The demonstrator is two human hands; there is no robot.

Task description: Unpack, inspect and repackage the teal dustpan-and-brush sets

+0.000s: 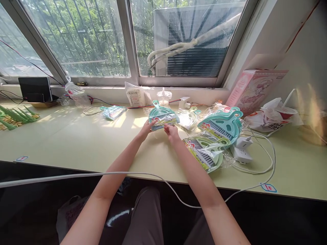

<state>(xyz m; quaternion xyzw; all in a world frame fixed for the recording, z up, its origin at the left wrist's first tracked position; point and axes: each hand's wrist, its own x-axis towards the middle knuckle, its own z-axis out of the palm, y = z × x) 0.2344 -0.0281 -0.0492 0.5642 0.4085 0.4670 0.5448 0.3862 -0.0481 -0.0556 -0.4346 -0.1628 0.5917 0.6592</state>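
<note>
A teal mini dustpan-and-brush set lies in a clear wrapper on the pale green table, in front of me. My left hand grips its near left edge. My right hand pinches its near right edge by the printed label. To the right lie a second teal dustpan set and a light green one, both wrapped in clear plastic. An empty clear wrapper sits between them and the held set.
White power adapters with a looping white cable lie right of the sets. A pink box and a crumpled white bag stand at far right. A black device and green sticks are at far left.
</note>
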